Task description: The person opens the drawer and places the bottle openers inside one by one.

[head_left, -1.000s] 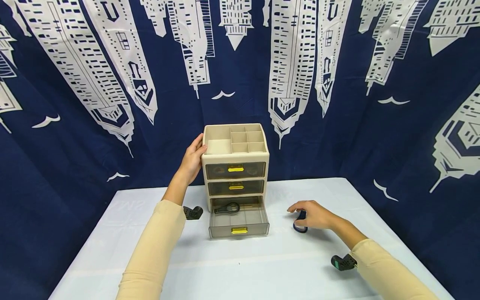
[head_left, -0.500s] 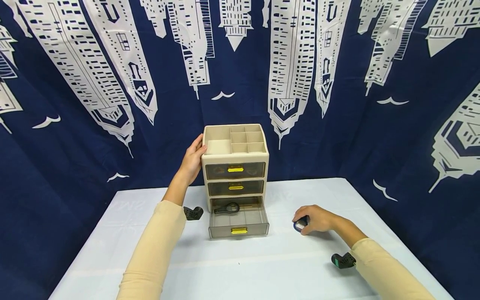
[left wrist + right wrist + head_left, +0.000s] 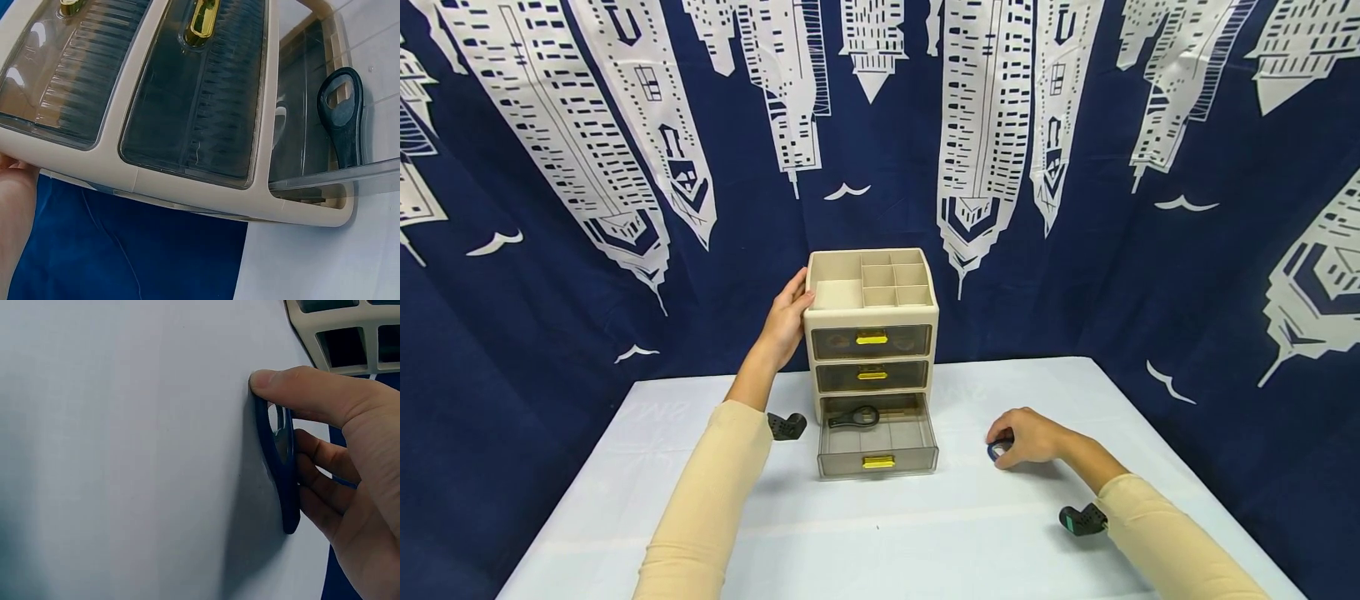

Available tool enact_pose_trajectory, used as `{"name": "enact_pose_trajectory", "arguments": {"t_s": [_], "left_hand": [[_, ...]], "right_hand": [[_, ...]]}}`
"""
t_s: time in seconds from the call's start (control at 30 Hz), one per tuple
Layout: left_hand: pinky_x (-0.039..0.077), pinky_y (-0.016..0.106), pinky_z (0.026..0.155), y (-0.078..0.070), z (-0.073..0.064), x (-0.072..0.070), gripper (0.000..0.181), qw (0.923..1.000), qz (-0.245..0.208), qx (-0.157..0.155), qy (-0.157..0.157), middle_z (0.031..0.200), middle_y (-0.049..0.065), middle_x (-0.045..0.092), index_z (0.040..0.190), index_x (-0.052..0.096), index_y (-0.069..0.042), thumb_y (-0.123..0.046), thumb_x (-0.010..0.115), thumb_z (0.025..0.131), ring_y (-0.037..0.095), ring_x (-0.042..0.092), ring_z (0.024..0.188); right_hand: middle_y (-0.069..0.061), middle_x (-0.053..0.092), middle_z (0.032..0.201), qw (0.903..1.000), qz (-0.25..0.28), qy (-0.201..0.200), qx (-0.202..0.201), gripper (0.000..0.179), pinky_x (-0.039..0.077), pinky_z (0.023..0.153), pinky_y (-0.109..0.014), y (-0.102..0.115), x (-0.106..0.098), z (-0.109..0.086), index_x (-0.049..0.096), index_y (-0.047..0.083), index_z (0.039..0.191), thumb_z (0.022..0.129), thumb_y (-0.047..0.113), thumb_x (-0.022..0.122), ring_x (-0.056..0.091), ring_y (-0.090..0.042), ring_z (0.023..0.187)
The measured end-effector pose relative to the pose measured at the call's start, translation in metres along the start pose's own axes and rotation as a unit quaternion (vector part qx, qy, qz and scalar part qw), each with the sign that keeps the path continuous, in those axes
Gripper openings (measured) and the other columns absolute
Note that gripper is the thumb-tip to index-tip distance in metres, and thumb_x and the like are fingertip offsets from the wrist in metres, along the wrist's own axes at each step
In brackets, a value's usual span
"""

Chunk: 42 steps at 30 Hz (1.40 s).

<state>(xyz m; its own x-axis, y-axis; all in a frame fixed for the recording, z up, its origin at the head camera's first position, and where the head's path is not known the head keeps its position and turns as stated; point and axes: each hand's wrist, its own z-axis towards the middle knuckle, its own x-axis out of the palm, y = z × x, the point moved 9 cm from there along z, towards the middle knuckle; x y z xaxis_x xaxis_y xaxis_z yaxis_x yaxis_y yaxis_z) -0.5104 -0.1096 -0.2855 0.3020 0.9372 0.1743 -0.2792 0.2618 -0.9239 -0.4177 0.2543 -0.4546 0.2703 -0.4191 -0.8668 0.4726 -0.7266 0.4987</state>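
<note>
A beige drawer cabinet stands on the table, its bottom drawer pulled out. My left hand rests against the cabinet's upper left side; in the left wrist view only part of this hand shows at the left edge. Inside the drawer lies a black bottle opener with a metal insert. To the right of the cabinet, my right hand pinches a blue bottle opener between thumb and fingers. The right wrist view shows it tilted on its edge, close to the white tabletop.
Two upper drawers with yellow handles are shut. The cabinet's top has several small compartments. White cloth covers the table. Behind it hangs a dark blue curtain with white building prints.
My right hand has come down over the blue bottle opener, its fingers closing around it, and the opener has tilted up. The left hand and the cabinet have stayed in place.
</note>
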Motion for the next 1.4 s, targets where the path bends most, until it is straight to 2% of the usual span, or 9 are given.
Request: {"name": "enact_pose_trajectory", "arguments": {"t_s": [0.3,0.63,0.83,1.0,1.23,1.4], "left_hand": [[0.023,0.045,0.121,-0.001,-0.001,0.002,0.059,0.9999,0.01,-0.003,0.0,0.171,0.011,0.015,0.167,0.012,-0.01,-0.009,0.037,0.113,0.025,0.021,0.154],[0.022,0.044,0.121,-0.002,0.002,0.004,0.061,0.9999,0.013,-0.002,0.004,0.171,0.012,0.013,0.167,0.009,-0.009,-0.008,0.036,0.113,0.025,0.02,0.154],[0.022,0.045,0.121,-0.002,0.0,0.004,0.06,0.9999,0.014,-0.003,0.003,0.171,0.012,0.013,0.167,0.009,-0.01,-0.009,0.036,0.113,0.025,0.02,0.154],[0.022,0.044,0.121,0.0,-0.002,0.003,0.06,0.9999,0.015,-0.006,0.0,0.171,0.012,0.012,0.167,0.009,-0.008,-0.008,0.036,0.113,0.025,0.019,0.154],[0.021,0.045,0.122,-0.001,-0.002,0.003,0.06,0.9999,0.015,0.002,0.004,0.171,0.014,0.011,0.167,0.008,-0.007,-0.007,0.036,0.113,0.027,0.017,0.155],[0.021,0.045,0.122,0.0,-0.001,0.001,0.06,0.9998,0.018,0.0,0.003,0.171,0.012,0.012,0.167,0.01,-0.008,-0.007,0.036,0.113,0.027,0.017,0.155]], "right_hand": [[0.009,0.072,0.095,0.9999,-0.012,-0.005,-0.009,0.03,0.052,0.08,-0.031,0.013,-0.01,0.006,0.079,0.012,0.098,0.074,0.02,0.094,0.063,-0.013,0.089],[0.009,0.071,0.091,0.9986,-0.038,-0.014,-0.033,0.028,0.051,0.078,-0.032,0.035,-0.033,0.019,0.079,0.012,0.099,0.076,0.019,0.092,0.06,-0.012,0.083],[0.008,0.069,0.084,0.9956,-0.059,-0.026,-0.068,0.024,0.049,0.072,-0.03,0.063,-0.047,0.028,0.078,0.012,0.095,0.075,0.019,0.09,0.059,-0.014,0.078],[0.002,0.07,0.082,0.9939,-0.061,-0.023,-0.089,0.022,0.046,0.067,-0.027,0.088,-0.05,0.037,0.078,0.011,0.095,0.077,0.018,0.087,0.059,-0.019,0.075],[0.006,0.066,0.076,0.9871,-0.086,-0.045,-0.128,0.023,0.043,0.061,-0.025,0.119,-0.053,0.048,0.079,0.009,0.095,0.076,0.02,0.086,0.054,-0.008,0.07],[0.004,0.067,0.077,0.987,-0.092,-0.035,-0.127,0.024,0.043,0.062,-0.026,0.135,-0.051,0.057,0.08,0.009,0.097,0.077,0.02,0.087,0.05,-0.007,0.07]]}}
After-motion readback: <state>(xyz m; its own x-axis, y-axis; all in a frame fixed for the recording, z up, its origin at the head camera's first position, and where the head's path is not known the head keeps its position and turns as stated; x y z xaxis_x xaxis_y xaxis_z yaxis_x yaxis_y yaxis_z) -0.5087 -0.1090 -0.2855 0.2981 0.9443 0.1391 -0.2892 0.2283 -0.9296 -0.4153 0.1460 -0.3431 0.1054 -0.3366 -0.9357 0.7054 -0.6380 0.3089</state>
